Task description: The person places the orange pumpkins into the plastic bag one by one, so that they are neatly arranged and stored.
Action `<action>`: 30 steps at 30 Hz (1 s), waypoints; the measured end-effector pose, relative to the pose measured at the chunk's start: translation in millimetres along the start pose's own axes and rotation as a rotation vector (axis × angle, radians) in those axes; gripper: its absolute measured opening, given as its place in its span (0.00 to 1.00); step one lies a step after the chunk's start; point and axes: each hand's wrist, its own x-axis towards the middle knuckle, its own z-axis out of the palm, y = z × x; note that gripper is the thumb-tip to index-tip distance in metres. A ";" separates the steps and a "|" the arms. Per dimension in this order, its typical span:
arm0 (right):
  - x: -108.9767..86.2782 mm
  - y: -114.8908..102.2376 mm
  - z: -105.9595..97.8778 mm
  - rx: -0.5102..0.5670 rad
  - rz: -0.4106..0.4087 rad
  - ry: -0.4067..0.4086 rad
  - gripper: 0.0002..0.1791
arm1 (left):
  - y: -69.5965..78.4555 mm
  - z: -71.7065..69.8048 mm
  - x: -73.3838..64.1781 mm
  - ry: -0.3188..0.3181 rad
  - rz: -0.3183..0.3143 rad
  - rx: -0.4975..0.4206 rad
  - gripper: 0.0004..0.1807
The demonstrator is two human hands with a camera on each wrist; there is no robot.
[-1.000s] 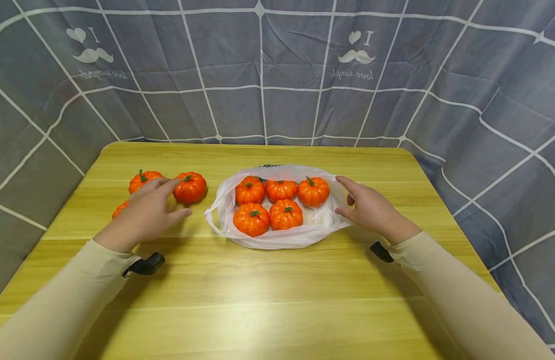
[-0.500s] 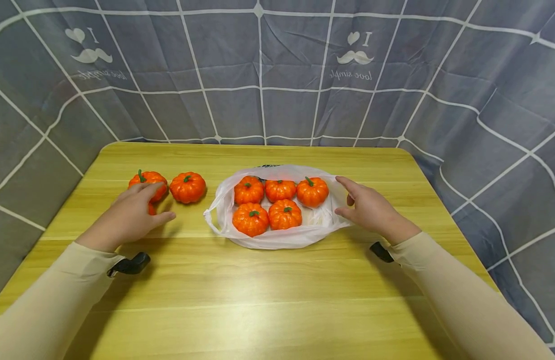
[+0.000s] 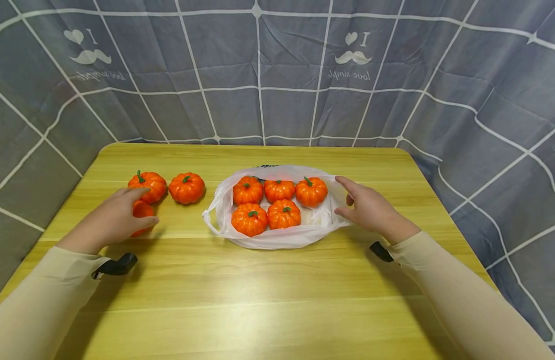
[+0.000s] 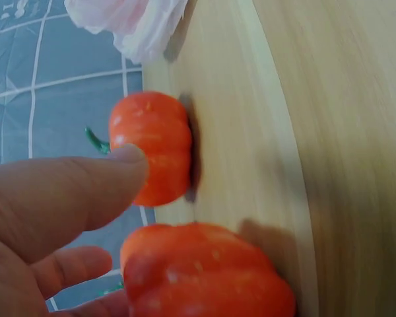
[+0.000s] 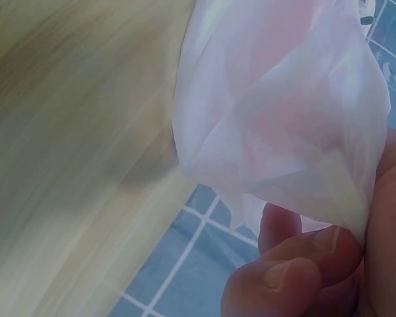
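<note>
Left hand (image 3: 108, 220) by pumpkin (image 3: 140, 209) — open gap — right hand (image 3: 374, 207) pinching bag's (image 3: 277, 241) edge.

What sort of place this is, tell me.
Likely a makeshift practice or filming corner: a gray gridded curtain hangs around three sides of a wood-grain table, where orange pumpkins sit in and beside a white plastic bag.
</note>
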 end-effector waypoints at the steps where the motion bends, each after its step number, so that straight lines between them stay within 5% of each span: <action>1: 0.2 0.0 0.0 -0.001 0.000 0.001 0.48 | -2.4 0.4 -0.7 0.001 0.002 -0.004 0.51; 12: 0.4 -2.1 0.2 -0.009 0.005 -0.007 0.48 | -20.4 4.4 -4.0 -0.017 -0.020 -0.021 0.53; 30: -0.9 -2.1 1.5 -0.020 -0.021 0.005 0.47 | -23.9 7.8 -8.9 -0.048 -0.067 -0.062 0.57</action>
